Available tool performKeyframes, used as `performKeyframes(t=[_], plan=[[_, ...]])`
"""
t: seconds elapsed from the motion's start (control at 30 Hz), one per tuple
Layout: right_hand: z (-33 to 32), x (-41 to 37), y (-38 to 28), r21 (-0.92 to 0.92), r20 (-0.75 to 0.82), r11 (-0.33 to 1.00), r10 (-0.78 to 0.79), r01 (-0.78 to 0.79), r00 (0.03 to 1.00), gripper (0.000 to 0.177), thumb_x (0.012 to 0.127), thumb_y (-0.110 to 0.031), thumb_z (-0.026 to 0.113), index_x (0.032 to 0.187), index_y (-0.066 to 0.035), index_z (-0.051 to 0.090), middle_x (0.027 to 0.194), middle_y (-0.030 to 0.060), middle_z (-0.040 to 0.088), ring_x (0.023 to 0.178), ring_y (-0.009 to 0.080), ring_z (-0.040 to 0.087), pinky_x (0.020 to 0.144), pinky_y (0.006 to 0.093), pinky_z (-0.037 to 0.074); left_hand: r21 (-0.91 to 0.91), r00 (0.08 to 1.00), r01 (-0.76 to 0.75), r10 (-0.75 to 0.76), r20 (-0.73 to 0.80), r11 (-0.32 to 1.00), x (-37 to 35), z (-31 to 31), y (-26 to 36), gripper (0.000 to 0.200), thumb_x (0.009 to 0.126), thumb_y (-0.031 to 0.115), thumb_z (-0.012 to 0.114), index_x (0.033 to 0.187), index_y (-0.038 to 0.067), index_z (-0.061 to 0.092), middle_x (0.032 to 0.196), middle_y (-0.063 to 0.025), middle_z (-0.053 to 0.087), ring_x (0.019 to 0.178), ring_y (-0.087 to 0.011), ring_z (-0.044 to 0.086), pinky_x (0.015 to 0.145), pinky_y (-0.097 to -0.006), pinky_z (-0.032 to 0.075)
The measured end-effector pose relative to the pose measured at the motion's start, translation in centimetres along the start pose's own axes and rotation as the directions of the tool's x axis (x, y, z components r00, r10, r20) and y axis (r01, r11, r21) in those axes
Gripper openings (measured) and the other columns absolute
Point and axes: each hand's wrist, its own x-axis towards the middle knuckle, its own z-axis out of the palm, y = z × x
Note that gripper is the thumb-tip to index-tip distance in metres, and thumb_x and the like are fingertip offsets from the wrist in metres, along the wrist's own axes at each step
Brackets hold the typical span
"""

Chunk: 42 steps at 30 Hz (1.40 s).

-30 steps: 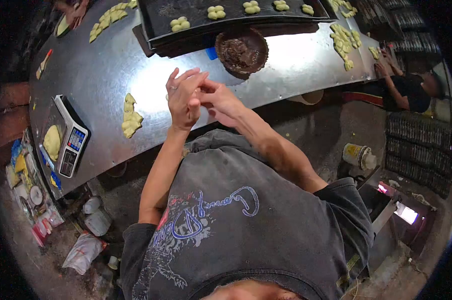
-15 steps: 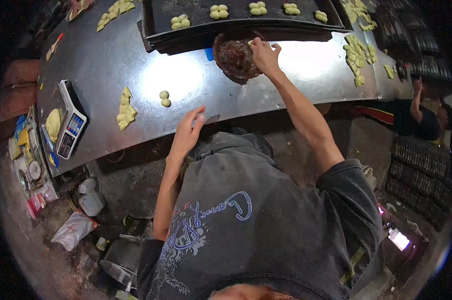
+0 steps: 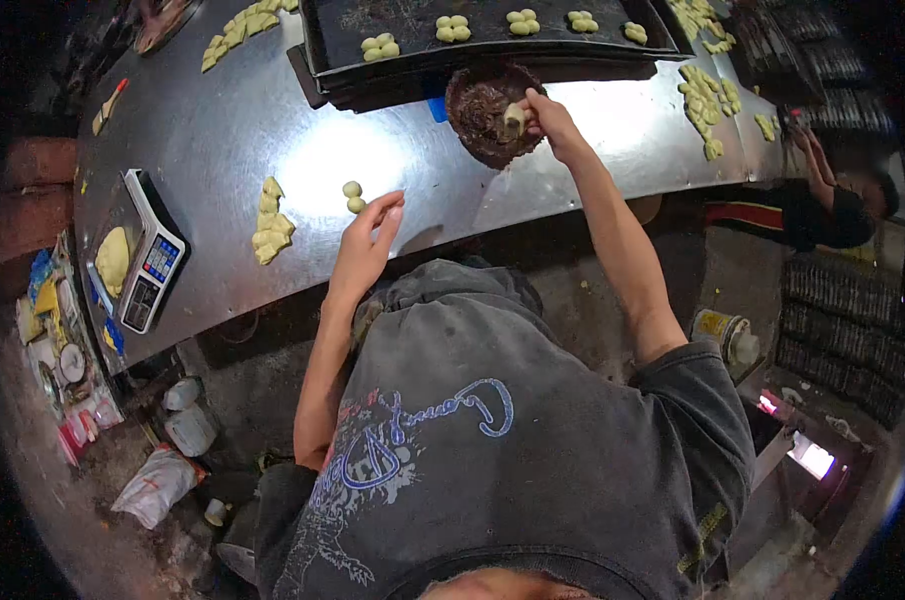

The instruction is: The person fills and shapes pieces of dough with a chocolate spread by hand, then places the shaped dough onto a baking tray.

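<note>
My right hand [image 3: 557, 122] pinches a pale dough piece [image 3: 515, 117] over the right side of a round bowl [image 3: 465, 82]. Thick, dark brown filling [image 3: 483, 118] lines the bowl, and the dough overlaps it in this view. My left hand [image 3: 365, 245] is open near the table's front edge, its thumb apart from the fingers. Just beyond its fingertips sit two small dough balls [image 3: 353, 196], one behind the other. Left of those lies a strip of cut dough pieces [image 3: 272, 225].
A black tray [image 3: 413, 70] at the back bears dough balls in clusters. On the metal table [image 3: 223, 150] stand a digital scale [image 3: 156, 250], a dough lump [image 3: 114, 262] and a brush [image 3: 110, 107]. More dough pieces [image 3: 705, 110] lie right. Another person [image 3: 833, 205] is at the far right.
My right hand has come back slightly toward me, and the dough piece in it now shows plainly over the bowl. My left hand has moved closer to the two dough balls.
</note>
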Motion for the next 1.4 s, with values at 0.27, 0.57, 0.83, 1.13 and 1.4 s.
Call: performKeyframes(t=[0.27,0.57,0.83,1.13,1.4], plan=[[4.3,0.4,1.6,-0.563,-0.132,0.710,-0.582,0.422,0.803,0.029,0.100,-0.029,0.057,0.118,-0.006,0.061,0.104,0.0108,0.069,0.102,0.0270,0.064,0.092,0.0465,0.041,0.011,0.973,-0.183,0.179,0.144,0.983,0.8,-1.6,1.6,0.037,0.105,0.026,0.055,0.133,0.003,0.060,0.125,-0.0127,0.068,0.117,-0.0222,0.063,0.102,-0.0346,0.046],[2.0,-2.3,2.1,-0.638,-0.001,0.741,-0.273,0.210,0.962,0.046,0.106,-0.045,0.037,0.118,-0.010,0.064,0.097,0.0152,0.068,0.101,0.0294,0.064,0.094,0.0532,0.038,-0.097,0.996,0.020,-0.012,0.089,0.995,-2.2,-4.9,-3.7,0.041,0.107,0.030,0.051,0.136,0.002,0.058,0.128,-0.0114,0.066,0.117,-0.0205,0.062,0.103,-0.0341,0.045],[-0.6,-0.4,0.7,-0.043,-0.073,0.990,-0.141,0.138,0.987,0.051,0.105,-0.048,0.043,0.100,-0.004,0.069,0.082,0.0020,0.062,0.074,0.0133,0.053,0.070,0.0326,0.044,-0.107,0.993,0.118,-0.114,0.041,0.987,-2.8,-3.7,-2.9,0.045,0.108,0.036,0.049,0.138,0.003,0.056,0.132,-0.0116,0.064,0.119,-0.0199,0.060,0.104,-0.0348,0.043],[4.3,-3.1,4.7,-0.736,0.236,0.415,-0.583,0.535,0.778,0.034,0.106,-0.034,0.040,0.127,-0.011,0.055,0.100,0.0191,0.072,0.101,0.0367,0.066,0.101,0.0571,0.029,-0.112,0.994,0.111,-0.111,0.004,0.987,-1.6,0.6,-1.5,0.043,0.107,0.034,0.051,0.137,0.003,0.057,0.129,-0.0116,0.066,0.116,-0.0194,0.061,0.101,-0.0335,0.045],[2.5,-1.3,3.3,-0.640,0.174,0.690,-0.299,0.339,0.938,0.050,0.104,-0.048,0.038,0.125,-0.008,0.058,0.111,0.0193,0.071,0.106,0.0393,0.065,0.096,0.0562,0.034,-0.134,0.989,0.119,-0.129,-0.066,0.984,-1.5,2.8,-1.1,0.043,0.107,0.034,0.051,0.138,0.004,0.056,0.130,-0.0123,0.065,0.119,-0.0195,0.061,0.103,-0.0328,0.044]])
